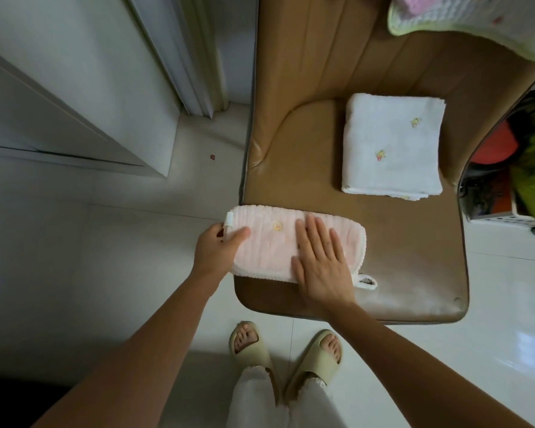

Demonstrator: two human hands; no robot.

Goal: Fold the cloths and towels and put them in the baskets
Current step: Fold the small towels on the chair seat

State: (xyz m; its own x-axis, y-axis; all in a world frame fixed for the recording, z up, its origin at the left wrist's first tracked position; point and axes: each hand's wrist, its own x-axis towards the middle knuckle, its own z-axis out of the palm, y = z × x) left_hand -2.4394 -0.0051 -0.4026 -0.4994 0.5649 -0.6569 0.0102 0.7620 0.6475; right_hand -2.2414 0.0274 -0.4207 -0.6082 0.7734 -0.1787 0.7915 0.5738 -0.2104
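Observation:
A pale pink ribbed towel (272,242) lies folded into a strip across the front of a brown leather seat (393,261). My left hand (218,247) grips the towel's left end, thumb on top near a white tag. My right hand (320,259) presses flat on the towel's right half with its fingers straight. A white loop hangs from the towel's right corner. A white towel with small embroidered motifs (393,146) sits folded in a square further back on the seat.
More cloths (476,23), white with a green border and some pink, lie at the seat's back right. A white basket (507,219) holding green and orange items stands on the floor at right. A white door and wall are at left. My slippered feet stand on tile.

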